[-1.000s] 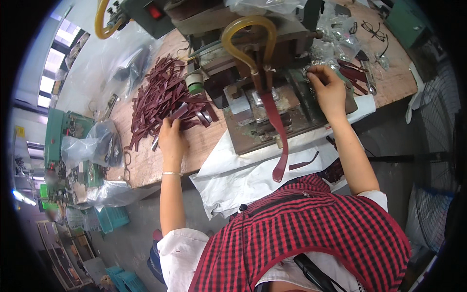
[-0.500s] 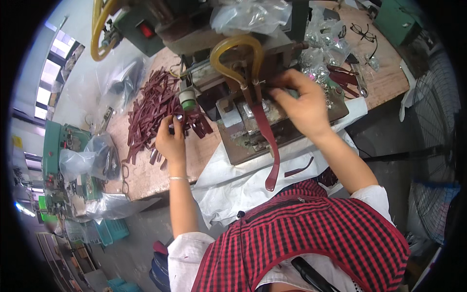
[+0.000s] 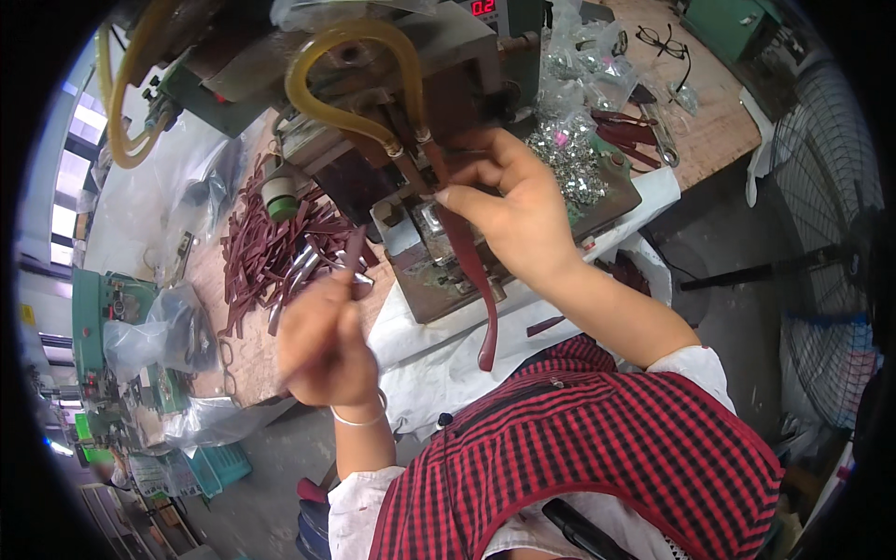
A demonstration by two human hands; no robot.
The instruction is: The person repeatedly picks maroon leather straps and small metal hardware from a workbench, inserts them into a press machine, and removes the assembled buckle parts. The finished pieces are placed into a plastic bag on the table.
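My left hand (image 3: 331, 341), blurred by motion, is closed around a dark red eyeglass temple (image 3: 356, 250), whose end sticks up past the fingers in front of the pile. At the bench press (image 3: 434, 247), my right hand (image 3: 518, 210) has its thumb and fingers bent together beside the metal fixture. Whatever the right fingertips pinch is hidden. Another dark red temple (image 3: 473, 271) lies in the fixture, its curved tip hanging over the front edge. A yellow hose loop (image 3: 297, 79) arches above it.
A heap of dark red temples (image 3: 257, 243) lies left of the press. Small shiny metal parts (image 3: 569, 163) are piled at its right, beside pliers (image 3: 661, 140) and more temples. Black-framed glasses (image 3: 661, 42) sit farther back. A fan (image 3: 821, 252) stands at the right.
My left hand has come back toward me from the heap with a temple in it. My right hand has closed in on the fixture. The whole view has shifted.
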